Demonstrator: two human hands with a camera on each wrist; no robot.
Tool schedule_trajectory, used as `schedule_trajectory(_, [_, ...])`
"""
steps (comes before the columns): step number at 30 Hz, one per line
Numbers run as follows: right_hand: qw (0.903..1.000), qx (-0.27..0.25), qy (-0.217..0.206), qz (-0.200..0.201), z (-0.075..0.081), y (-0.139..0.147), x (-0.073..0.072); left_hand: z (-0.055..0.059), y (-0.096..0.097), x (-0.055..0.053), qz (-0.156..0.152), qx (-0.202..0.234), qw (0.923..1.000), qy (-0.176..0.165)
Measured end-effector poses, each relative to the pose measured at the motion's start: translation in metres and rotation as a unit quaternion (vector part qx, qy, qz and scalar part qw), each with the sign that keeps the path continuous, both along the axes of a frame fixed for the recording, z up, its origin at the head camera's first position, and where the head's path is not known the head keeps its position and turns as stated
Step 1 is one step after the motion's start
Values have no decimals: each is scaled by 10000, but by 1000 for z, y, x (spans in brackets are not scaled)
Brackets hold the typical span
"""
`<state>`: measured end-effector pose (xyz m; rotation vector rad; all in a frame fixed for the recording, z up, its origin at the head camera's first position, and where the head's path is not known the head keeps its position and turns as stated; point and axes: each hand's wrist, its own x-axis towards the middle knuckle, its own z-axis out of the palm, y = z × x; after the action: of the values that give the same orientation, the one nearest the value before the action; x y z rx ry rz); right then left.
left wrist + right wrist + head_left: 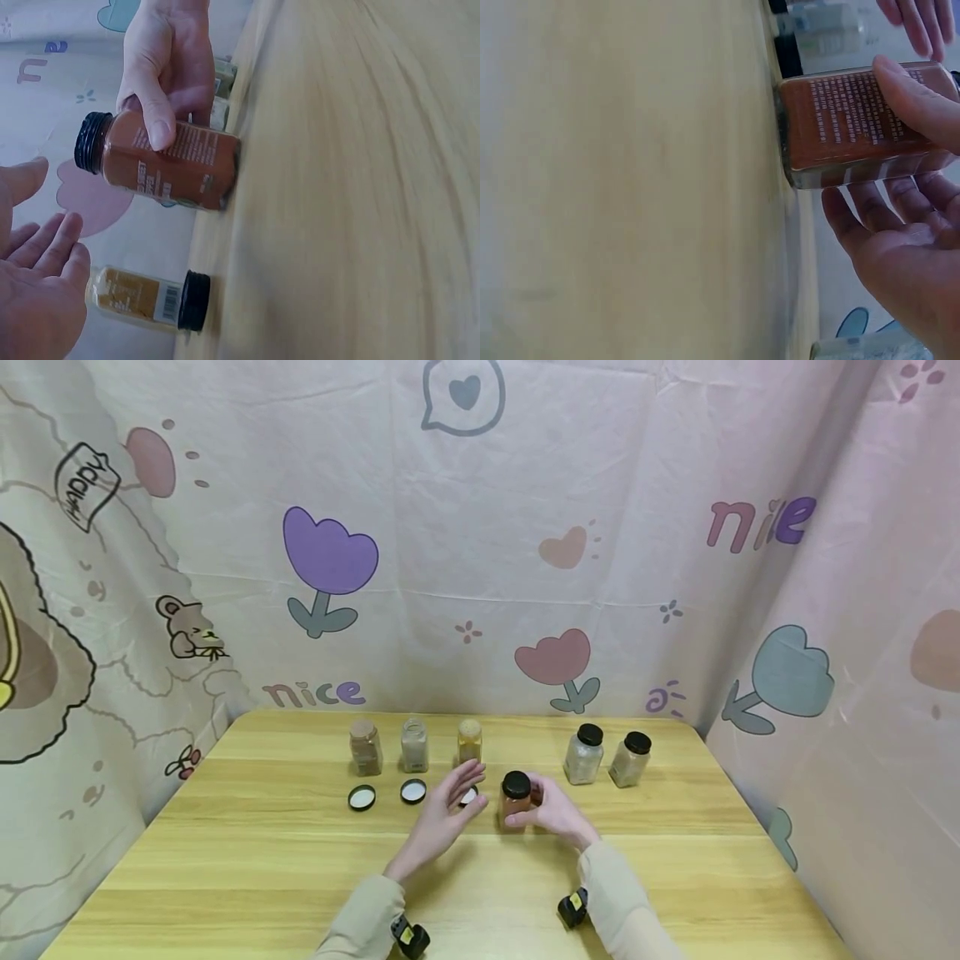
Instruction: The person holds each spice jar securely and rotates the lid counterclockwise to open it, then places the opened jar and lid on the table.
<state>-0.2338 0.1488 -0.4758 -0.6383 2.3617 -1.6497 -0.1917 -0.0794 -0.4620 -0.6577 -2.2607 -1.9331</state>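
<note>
My right hand grips a spice jar of red-brown powder, thumb on one side and fingers on the other. The jar is upright, its black lid on; whether its base touches the table I cannot tell. In the right wrist view, small printed text covers the jar's near face. To the left of it, my left hand hovers apart from the jar, fingers loosely extended, holding nothing. Behind that hand stands a lidless jar of yellow powder, with a black lid partly hidden by the fingers.
Farther left stand a lidless jar of brownish powder and a lidless jar of pale contents. Before them lie two upturned lids, a left one and a right one. Two black-lidded jars, one whitish, one greyish, stand right.
</note>
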Motion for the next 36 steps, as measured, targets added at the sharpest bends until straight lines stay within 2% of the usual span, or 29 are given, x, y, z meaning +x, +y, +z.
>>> schedule_trajectory(9, [9999, 16, 40, 102, 3, -14, 15, 6, 7, -1, -338, -293, 9983, 371])
schedule_trajectory(16, [9998, -6, 159, 103, 2, -22, 21, 8, 12, -4, -421, -567, 9954, 643])
schedule_trajectory(19, [9996, -188, 117, 176, -1, -23, 22, 8, 14, -6, -491, -566, 9945, 732])
schedule_trajectory(23, [9972, -543, 170, 489, -6, -20, 22, 8, 14, -7, -519, -656, 9927, 864])
schedule_trajectory(29, [9932, -899, -57, 739, -12, -13, 22, 12, 11, -7, -683, -1044, 9846, 1222])
schedule_trajectory(36, [9943, -912, 23, 554, -17, -12, 23, 14, 7, -10, -983, -1350, 9801, 1069])
